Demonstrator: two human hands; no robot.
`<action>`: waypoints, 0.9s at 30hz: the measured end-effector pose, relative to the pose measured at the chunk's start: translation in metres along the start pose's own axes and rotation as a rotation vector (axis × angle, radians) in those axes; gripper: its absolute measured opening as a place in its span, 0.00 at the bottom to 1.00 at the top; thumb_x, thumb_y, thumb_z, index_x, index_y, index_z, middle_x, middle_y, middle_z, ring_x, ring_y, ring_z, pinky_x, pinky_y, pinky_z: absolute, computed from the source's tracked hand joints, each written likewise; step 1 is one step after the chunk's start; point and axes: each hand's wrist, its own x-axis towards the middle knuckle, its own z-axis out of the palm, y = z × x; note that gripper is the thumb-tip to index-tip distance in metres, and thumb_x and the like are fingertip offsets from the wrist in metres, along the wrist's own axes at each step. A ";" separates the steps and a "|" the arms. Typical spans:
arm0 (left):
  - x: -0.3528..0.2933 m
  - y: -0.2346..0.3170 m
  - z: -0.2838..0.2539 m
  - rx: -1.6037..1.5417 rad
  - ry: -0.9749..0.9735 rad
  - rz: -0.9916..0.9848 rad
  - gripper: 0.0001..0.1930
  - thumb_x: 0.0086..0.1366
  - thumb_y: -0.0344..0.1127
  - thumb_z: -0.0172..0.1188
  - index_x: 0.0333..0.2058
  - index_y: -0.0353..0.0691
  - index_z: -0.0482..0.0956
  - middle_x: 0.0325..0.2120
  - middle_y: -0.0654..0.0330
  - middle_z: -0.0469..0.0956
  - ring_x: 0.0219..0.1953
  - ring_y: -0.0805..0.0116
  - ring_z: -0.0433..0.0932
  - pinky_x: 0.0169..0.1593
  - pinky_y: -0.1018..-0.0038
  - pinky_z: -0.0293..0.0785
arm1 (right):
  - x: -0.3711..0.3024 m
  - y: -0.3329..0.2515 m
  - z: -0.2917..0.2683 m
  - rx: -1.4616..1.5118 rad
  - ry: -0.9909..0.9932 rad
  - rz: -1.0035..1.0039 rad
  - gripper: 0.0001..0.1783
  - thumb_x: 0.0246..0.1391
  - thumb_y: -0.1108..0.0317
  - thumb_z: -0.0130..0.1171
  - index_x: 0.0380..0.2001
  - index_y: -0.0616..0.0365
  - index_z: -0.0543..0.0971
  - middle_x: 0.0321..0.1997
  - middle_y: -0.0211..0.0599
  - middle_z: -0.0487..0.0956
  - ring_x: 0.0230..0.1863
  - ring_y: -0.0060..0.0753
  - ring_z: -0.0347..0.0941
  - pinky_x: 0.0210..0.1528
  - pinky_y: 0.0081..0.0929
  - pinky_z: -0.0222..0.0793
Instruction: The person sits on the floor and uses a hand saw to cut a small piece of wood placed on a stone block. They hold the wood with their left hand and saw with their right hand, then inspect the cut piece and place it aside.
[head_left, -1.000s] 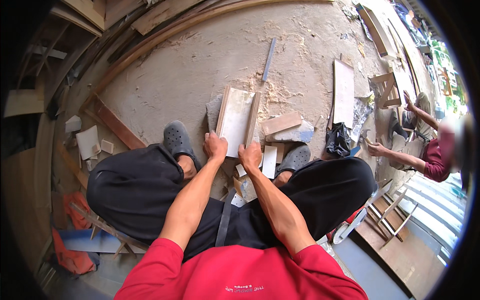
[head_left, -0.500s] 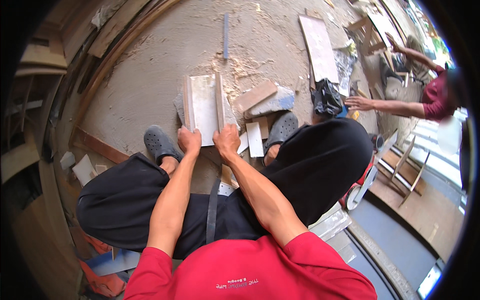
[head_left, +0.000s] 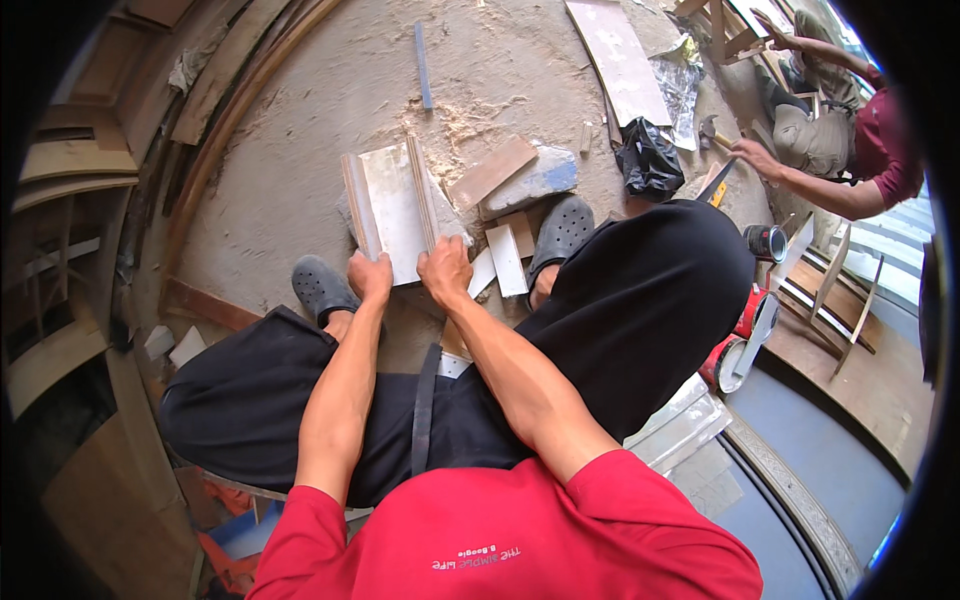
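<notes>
Between my feet rests a channel-shaped wooden piece, a worn white board with a raised wooden strip along each long edge. My left hand is closed round the near end of the left strip. The near end of the right strip is gripped by my right hand. The far end of the piece leans a little to the left. Under it lies a grey slab, mostly covered, so I cannot tell its full shape.
A brown wood offcut lies on a grey-blue slab to the right. Beyond are a dark bar and sawdust. At far right a co-worker's hand holds a hammer. Paint cans stand by my right knee.
My hands keep their grip while the wooden piece has turned slightly, its far end going left. The co-worker's nearer hand, stretched out before, now holds a hammer. My view has shifted a little.
</notes>
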 end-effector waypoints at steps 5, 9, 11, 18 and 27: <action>-0.001 0.005 -0.005 -0.013 -0.021 -0.028 0.19 0.53 0.38 0.65 0.38 0.28 0.80 0.35 0.37 0.81 0.42 0.39 0.81 0.47 0.54 0.75 | 0.002 -0.001 -0.002 -0.029 -0.027 -0.007 0.21 0.50 0.60 0.61 0.41 0.67 0.76 0.48 0.53 0.72 0.52 0.55 0.72 0.52 0.47 0.73; 0.003 0.001 -0.001 -0.010 -0.022 -0.042 0.19 0.53 0.38 0.65 0.37 0.27 0.79 0.36 0.37 0.81 0.42 0.38 0.80 0.48 0.54 0.75 | 0.004 -0.003 -0.003 -0.048 -0.037 -0.018 0.21 0.50 0.60 0.61 0.41 0.68 0.76 0.48 0.53 0.72 0.52 0.55 0.72 0.52 0.47 0.72; 0.001 0.004 -0.001 -0.004 -0.026 -0.054 0.19 0.53 0.39 0.65 0.37 0.27 0.79 0.37 0.37 0.81 0.43 0.38 0.80 0.49 0.53 0.75 | 0.004 0.000 -0.002 -0.054 -0.021 -0.030 0.21 0.50 0.60 0.61 0.40 0.68 0.77 0.47 0.54 0.73 0.51 0.56 0.72 0.51 0.47 0.72; 0.003 0.000 0.004 -0.020 -0.032 -0.071 0.19 0.53 0.39 0.63 0.38 0.28 0.78 0.39 0.38 0.78 0.45 0.39 0.78 0.50 0.53 0.73 | 0.003 -0.002 -0.002 -0.078 0.003 -0.036 0.21 0.49 0.60 0.60 0.39 0.68 0.77 0.46 0.55 0.73 0.49 0.58 0.73 0.50 0.48 0.73; 0.003 0.001 0.002 -0.042 -0.070 -0.099 0.20 0.54 0.40 0.62 0.40 0.29 0.77 0.43 0.40 0.77 0.48 0.41 0.76 0.52 0.54 0.72 | 0.002 -0.006 -0.002 -0.113 -0.014 0.002 0.22 0.49 0.59 0.60 0.42 0.66 0.77 0.47 0.52 0.73 0.52 0.55 0.72 0.52 0.47 0.72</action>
